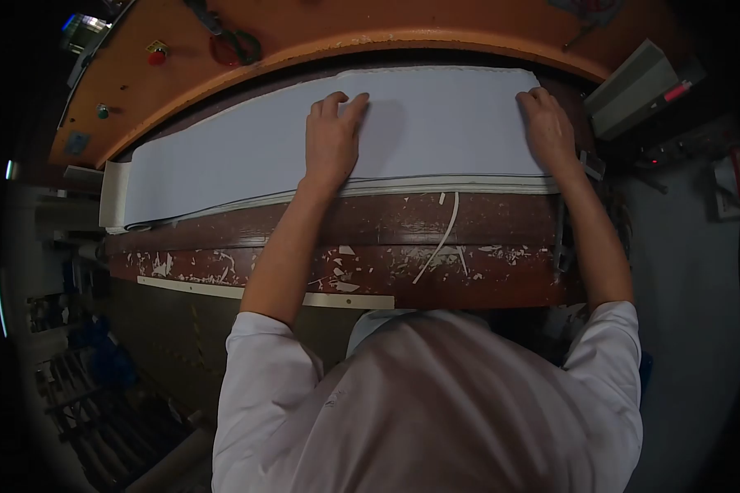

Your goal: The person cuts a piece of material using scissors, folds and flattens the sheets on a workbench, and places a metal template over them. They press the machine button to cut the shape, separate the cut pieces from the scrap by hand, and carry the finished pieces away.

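Note:
A long, pale grey-white sheet (238,144) lies flat across the bench, on top of a stack of similar sheets whose layered edges (485,186) show along the front. My left hand (333,138) is over the middle of the sheet, its fingers bent and the thumb apart from them, with nothing visible in it. At the sheet's right end is my right hand (548,131), its bent fingers at the edge near the far corner. The thumb lies over the sheet and the fingers are apart. Whether either hand presses on the sheet is hard to tell.
An orange machine panel (304,37) with a red button (157,57) and a green button (103,110) runs behind the bench. Thin offcut strips (444,238) and white scraps lie on the worn brown front ledge (501,230). A pale metal box (637,90) stands at the right.

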`<state>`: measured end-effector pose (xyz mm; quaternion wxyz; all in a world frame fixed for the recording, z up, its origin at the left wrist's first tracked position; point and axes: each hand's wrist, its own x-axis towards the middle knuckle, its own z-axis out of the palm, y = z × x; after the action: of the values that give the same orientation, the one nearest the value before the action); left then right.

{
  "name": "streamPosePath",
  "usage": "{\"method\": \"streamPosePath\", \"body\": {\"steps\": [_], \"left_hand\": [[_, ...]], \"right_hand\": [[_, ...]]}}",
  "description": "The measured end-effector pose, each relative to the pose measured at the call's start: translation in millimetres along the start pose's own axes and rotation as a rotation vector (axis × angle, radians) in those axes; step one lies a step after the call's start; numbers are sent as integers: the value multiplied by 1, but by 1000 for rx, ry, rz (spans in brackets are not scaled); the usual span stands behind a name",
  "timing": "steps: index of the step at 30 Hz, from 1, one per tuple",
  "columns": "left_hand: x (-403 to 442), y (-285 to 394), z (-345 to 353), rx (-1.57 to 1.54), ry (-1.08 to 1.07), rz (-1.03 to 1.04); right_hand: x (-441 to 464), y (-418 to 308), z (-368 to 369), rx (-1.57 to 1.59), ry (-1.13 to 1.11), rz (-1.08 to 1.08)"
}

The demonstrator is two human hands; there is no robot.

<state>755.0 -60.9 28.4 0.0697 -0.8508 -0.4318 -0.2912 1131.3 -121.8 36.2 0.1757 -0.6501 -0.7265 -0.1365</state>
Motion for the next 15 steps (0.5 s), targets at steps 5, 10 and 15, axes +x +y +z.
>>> {"method": "streamPosePath", "body": {"steps": [5,10,15], "left_hand": [[-11,5,-2,-224,-211,147],[-24,32,-26,-94,-377,253],[-28,36,-17,1,-365,227]], "right_hand": [[8,10,3,65,-95,-46],[45,-14,9,39,-236,51],[79,-50,75,173,4,-131]]}}
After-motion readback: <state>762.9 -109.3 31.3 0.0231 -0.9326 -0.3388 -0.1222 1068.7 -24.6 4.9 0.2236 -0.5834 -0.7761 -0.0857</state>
